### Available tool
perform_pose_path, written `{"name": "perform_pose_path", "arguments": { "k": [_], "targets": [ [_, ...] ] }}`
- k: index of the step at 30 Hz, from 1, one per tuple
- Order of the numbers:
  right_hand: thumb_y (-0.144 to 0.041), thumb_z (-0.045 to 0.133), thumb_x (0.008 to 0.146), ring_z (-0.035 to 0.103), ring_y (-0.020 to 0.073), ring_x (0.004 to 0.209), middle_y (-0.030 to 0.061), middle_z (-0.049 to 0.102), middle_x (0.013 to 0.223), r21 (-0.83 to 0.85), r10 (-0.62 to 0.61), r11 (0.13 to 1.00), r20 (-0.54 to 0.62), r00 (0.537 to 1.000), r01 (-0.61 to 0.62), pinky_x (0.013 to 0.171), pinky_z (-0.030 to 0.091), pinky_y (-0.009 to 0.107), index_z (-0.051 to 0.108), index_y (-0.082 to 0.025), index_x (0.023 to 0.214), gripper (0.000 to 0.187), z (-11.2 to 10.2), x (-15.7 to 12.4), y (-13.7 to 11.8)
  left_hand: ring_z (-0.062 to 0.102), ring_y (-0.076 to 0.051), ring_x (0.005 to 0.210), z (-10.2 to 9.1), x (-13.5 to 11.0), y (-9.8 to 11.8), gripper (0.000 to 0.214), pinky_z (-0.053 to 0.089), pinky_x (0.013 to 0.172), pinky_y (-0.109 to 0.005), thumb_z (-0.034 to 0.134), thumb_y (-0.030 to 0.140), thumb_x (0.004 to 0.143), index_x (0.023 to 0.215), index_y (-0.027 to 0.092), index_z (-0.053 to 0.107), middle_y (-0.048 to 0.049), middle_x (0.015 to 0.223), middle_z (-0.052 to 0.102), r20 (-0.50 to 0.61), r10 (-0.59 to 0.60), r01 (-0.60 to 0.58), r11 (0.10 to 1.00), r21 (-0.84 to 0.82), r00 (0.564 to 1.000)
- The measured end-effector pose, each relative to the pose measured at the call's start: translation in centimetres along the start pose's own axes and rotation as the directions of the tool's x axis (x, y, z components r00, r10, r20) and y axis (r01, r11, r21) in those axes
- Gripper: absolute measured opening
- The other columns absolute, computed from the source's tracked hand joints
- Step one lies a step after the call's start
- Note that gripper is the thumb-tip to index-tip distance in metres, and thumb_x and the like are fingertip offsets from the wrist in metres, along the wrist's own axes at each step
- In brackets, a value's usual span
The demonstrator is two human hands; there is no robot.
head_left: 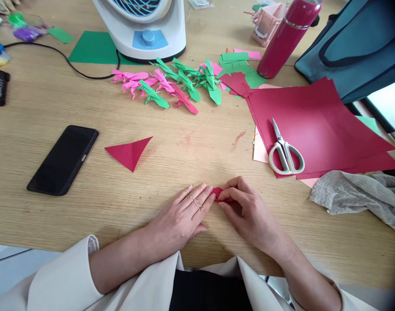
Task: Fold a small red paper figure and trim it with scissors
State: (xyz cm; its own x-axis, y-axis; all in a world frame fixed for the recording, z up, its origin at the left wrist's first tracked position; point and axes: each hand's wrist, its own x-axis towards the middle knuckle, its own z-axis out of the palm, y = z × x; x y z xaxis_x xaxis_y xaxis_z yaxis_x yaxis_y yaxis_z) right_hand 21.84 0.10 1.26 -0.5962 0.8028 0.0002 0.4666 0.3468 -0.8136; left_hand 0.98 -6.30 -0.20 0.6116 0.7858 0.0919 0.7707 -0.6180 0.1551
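A small piece of folded red paper (217,192) lies on the table between my two hands, mostly hidden under the fingers. My left hand (187,211) is flat with its fingers stretched out, the fingertips pressing on the paper's left side. My right hand (246,207) pinches the right part of the same paper between thumb and fingers. Further left on the wood rests a creased red paper triangle (129,153), touched by neither hand.
A black phone (64,160) lies at left. Folded green, pink and red paper figures (184,82) sit in front of a white fan (148,30). At right are red sheets (314,116) with scissors (285,153) on top, a grey cloth (353,194), a red bottle (286,41) and a blue bag (349,43).
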Motion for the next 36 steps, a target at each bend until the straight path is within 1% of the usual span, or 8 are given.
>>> {"name": "perform_pose_path", "arguments": {
  "k": [3, 6, 9, 12, 19, 22, 27, 36],
  "targets": [
    [-0.007, 0.060, 0.085, 0.055, 0.0189, 0.090, 0.0066, 0.053, 0.099, -0.042, 0.006, 0.999, -0.040, 0.999, -0.008, 0.079, 0.051, 0.036, 0.062, -0.019, 0.089, 0.013, 0.4, 0.0, -0.1, 0.035, -0.030, 0.143, 0.0, -0.1, 0.0, 0.055, 0.034, 0.116, -0.046, 0.046, 0.032, 0.099, 0.145, 0.004, 0.036, -0.0187, 0.152, 0.039, 0.002, 0.000, 0.000, 1.000, 0.002, 1.000],
    [-0.005, 0.056, 0.085, 0.054, 0.0182, 0.085, 0.0065, 0.053, 0.096, -0.070, 0.010, 0.997, -0.074, 0.997, -0.016, 0.075, 0.050, 0.035, 0.060, -0.019, 0.084, 0.014, 1.0, 0.1, -0.2, 0.034, -0.031, 0.143, 0.0, -0.1, 0.0, 0.057, 0.034, 0.116, -0.046, 0.046, 0.035, 0.099, 0.145, 0.004, 0.035, -0.0191, 0.152, 0.039, 0.002, 0.000, 0.000, 1.000, -0.014, 1.000],
    [-0.005, 0.054, 0.086, 0.053, 0.0187, 0.084, 0.0069, 0.052, 0.095, -0.093, 0.002, 0.996, -0.088, 0.996, -0.010, 0.074, 0.050, 0.035, 0.057, -0.018, 0.080, 0.014, 1.2, 0.3, -0.3, 0.033, -0.031, 0.144, 0.0, -0.1, -0.1, 0.060, 0.034, 0.116, -0.048, 0.046, 0.038, 0.098, 0.147, 0.007, 0.033, -0.0192, 0.152, 0.038, -0.002, 0.018, -0.018, 0.999, -0.026, 1.000],
    [-0.004, 0.055, 0.084, 0.053, 0.0192, 0.084, 0.0069, 0.052, 0.094, -0.102, -0.006, 0.995, -0.079, 0.997, -0.002, 0.074, 0.049, 0.035, 0.056, -0.018, 0.079, 0.015, 1.1, 0.4, -0.3, 0.033, -0.032, 0.144, 0.0, -0.1, -0.1, 0.060, 0.034, 0.116, -0.049, 0.048, 0.039, 0.097, 0.147, 0.008, 0.034, -0.0192, 0.152, 0.038, 0.001, 0.026, -0.026, 0.999, -0.019, 1.000],
    [-0.002, 0.057, 0.082, 0.055, 0.0181, 0.084, 0.0057, 0.053, 0.094, -0.064, 0.036, 0.997, -0.064, 0.997, -0.040, 0.075, 0.050, 0.034, 0.057, -0.019, 0.079, 0.017, 0.8, 0.4, -0.5, 0.029, -0.033, 0.145, 0.3, -0.2, -0.3, 0.068, 0.032, 0.117, -0.049, 0.055, 0.041, 0.093, 0.147, 0.005, 0.034, -0.0205, 0.154, 0.035, 0.025, 0.026, -0.025, 0.999, -0.041, 0.999],
    [-0.002, 0.057, 0.081, 0.055, 0.0189, 0.084, 0.0059, 0.053, 0.094, -0.085, 0.027, 0.996, -0.074, 0.997, -0.034, 0.075, 0.050, 0.035, 0.056, -0.019, 0.077, 0.017, 0.9, 0.4, -0.6, 0.028, -0.033, 0.146, 0.4, -0.3, -0.3, 0.071, 0.031, 0.117, -0.050, 0.056, 0.044, 0.092, 0.148, 0.005, 0.032, -0.0211, 0.154, 0.034, 0.026, 0.028, -0.027, 0.998, -0.059, 0.999],
    [-0.003, 0.055, 0.083, 0.055, 0.0199, 0.087, 0.0069, 0.053, 0.095, -0.100, 0.017, 0.995, -0.082, 0.997, -0.025, 0.077, 0.050, 0.037, 0.056, -0.019, 0.079, 0.016, 1.1, 0.3, -0.5, 0.027, -0.032, 0.146, 0.5, -0.5, -0.3, 0.070, 0.029, 0.118, -0.049, 0.054, 0.043, 0.093, 0.148, 0.006, 0.031, -0.0209, 0.154, 0.034, 0.030, 0.024, -0.022, 0.998, -0.066, 0.999],
    [-0.006, 0.050, 0.086, 0.053, 0.0226, 0.088, 0.0098, 0.052, 0.097, -0.233, -0.007, 0.972, -0.075, 0.997, -0.011, 0.079, 0.049, 0.041, 0.053, -0.018, 0.081, 0.014, 1.7, 0.1, -0.4, 0.027, -0.033, 0.146, 0.7, -0.5, -0.3, 0.071, 0.028, 0.118, -0.048, 0.052, 0.048, 0.093, 0.147, 0.005, 0.033, -0.0203, 0.155, 0.033, 0.028, 0.032, -0.032, 0.999, -0.018, 0.999]
  ]
}}
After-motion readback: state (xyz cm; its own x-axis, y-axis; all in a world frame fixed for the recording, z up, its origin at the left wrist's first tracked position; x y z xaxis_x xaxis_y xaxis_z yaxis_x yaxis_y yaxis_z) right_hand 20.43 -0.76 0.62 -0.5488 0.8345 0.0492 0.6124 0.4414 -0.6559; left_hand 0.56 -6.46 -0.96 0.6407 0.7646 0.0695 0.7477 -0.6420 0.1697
